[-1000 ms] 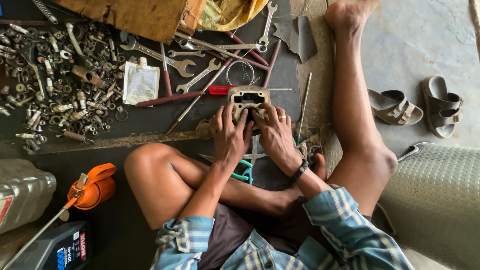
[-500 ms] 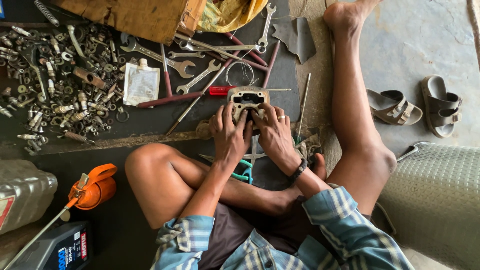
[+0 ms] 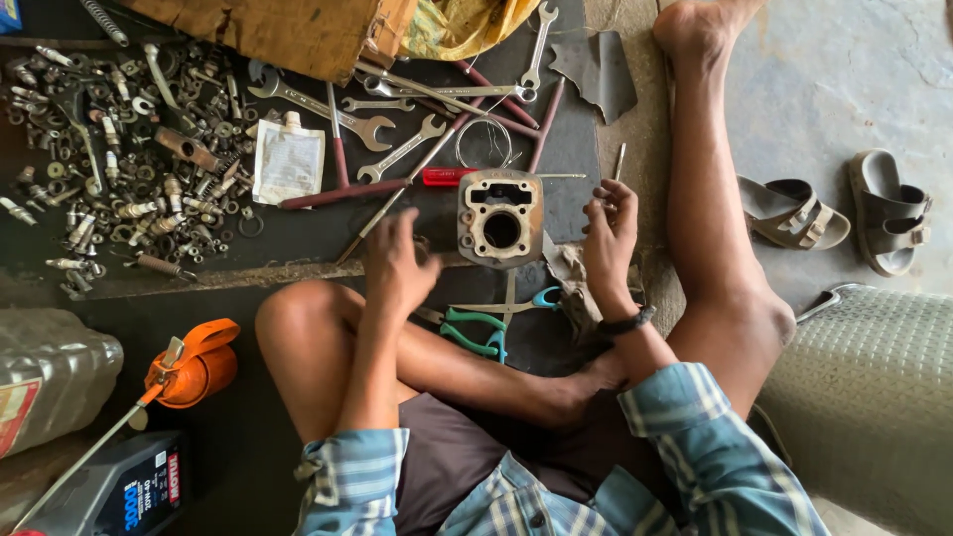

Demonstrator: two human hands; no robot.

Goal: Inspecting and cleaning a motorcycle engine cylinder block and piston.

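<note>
Head view is showing a metal engine cylinder block (image 3: 500, 217) lying on the dark mat (image 3: 298, 233) between both hands, touched by neither. Left hand (image 3: 397, 263) is hovering just beside it, fingers loosely spread and blurred, gripping nothing. Right hand (image 3: 609, 230) is hanging near its other side, fingers curled; whether they are pinching something small, I cannot tell. Spanners (image 3: 372, 127) are lying beyond.
</note>
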